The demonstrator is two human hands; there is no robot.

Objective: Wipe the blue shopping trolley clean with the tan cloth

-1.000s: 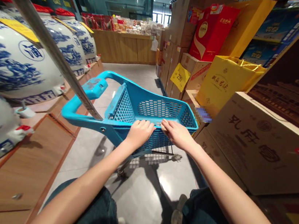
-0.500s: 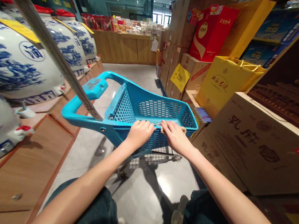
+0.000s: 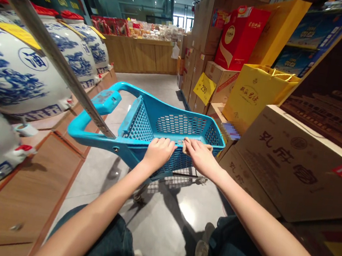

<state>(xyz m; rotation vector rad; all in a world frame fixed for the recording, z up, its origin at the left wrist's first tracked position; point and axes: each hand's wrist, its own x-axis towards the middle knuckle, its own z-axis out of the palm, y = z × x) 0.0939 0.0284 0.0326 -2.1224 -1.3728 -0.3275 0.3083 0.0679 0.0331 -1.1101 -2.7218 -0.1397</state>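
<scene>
A blue plastic shopping cart (image 3: 144,143) stands side-on in front of me, with its handle to the left. My left hand (image 3: 159,151) is closed over the near rim of its basket. Just to the right, my right hand (image 3: 198,152) presses a tan cloth (image 3: 209,148) against the same rim, fingers bent over it. Only small edges of the cloth show around the fingers. The basket's perforated walls and floor are visible, and a metal pole (image 3: 67,72) slants up from the cart's near side by the handle.
Large blue-and-white jars (image 3: 17,70) stand on a wooden ledge (image 3: 25,184) to the left. Cartons (image 3: 299,161), a yellow bag (image 3: 254,92) and a red box (image 3: 239,36) are stacked close on the right. Behind is a wooden counter (image 3: 142,55) piled with packaged goods.
The view has shifted very slightly, so the surroundings sit a little further left. A bit more of the cloth shows beside my right hand. My left hand keeps its place on the rim.
</scene>
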